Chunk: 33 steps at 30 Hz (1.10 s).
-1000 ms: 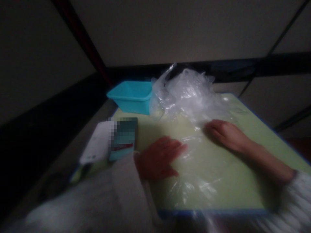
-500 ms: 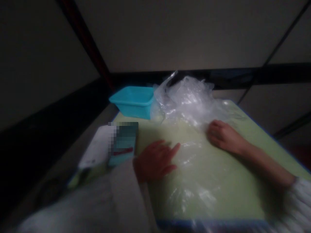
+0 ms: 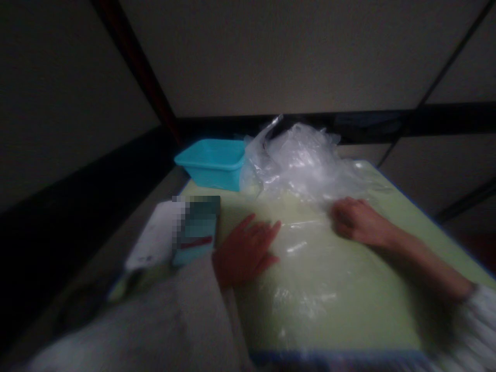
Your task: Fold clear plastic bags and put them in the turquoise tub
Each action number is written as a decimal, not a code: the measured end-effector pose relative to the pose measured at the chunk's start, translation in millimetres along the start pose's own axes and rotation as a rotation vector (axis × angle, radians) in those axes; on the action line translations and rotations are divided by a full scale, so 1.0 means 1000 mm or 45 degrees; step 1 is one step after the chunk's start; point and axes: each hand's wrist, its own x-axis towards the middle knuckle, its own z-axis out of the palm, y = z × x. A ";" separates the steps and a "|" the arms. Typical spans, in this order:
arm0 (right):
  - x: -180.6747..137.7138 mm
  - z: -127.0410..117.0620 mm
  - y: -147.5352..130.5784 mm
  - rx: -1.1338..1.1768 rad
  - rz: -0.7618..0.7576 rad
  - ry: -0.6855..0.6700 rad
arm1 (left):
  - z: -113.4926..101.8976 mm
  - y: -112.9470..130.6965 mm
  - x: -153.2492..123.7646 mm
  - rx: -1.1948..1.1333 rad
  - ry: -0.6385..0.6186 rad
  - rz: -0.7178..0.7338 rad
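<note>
A clear plastic bag (image 3: 306, 274) lies flat on the pale yellow tabletop in front of me, with shiny creases across it. My left hand (image 3: 248, 253) is palm down at the bag's left edge, its fingers spread and nothing gripped. Near the far right corner of that bag is my right hand (image 3: 354, 222), with the fingers curled in. Whatever it may be holding is hidden by the fingers. Just beyond the right hand sits a crumpled heap of clear plastic bags (image 3: 302, 160).
A turquoise plastic basin (image 3: 213, 163) stands at the back left, touching the heap. Left of my left hand lie a teal box or booklet (image 3: 196, 232) with a red stripe, partly blurred out, and a white flat item (image 3: 155, 235). A wall (image 3: 279, 57) rises behind the table.
My left hand's fingers have spread apart a little more and shifted slightly left. My right hand has moved a little nearer to me, its fingers curled tighter. The flat bag's creases have shifted.
</note>
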 end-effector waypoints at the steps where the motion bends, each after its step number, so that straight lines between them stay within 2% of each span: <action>1: 0.000 -0.001 0.000 0.012 0.014 -0.005 | 0.000 0.000 0.001 -0.013 -0.027 -0.023; 6: 0.000 -0.001 0.001 0.004 0.062 -0.014 | 0.001 -0.003 0.002 -0.097 -0.152 -0.130; 13: -0.002 -0.005 -0.003 0.096 0.010 -0.015 | 0.004 -0.004 -0.001 -0.169 -0.082 -0.181; 18: -0.007 -0.015 -0.010 0.304 -0.150 -0.004 | 0.004 -0.003 -0.001 -0.090 -0.062 -0.250; 21: -0.009 -0.020 -0.011 0.361 -0.173 0.091 | 0.004 -0.002 0.000 -0.067 -0.023 -0.262; 25: -0.007 -0.019 -0.012 0.417 -0.023 0.305 | 0.007 -0.003 0.000 -0.067 0.006 -0.293; 33: 0.006 0.007 0.007 0.155 0.167 0.558 | 0.017 -0.006 0.001 -0.059 0.050 -0.290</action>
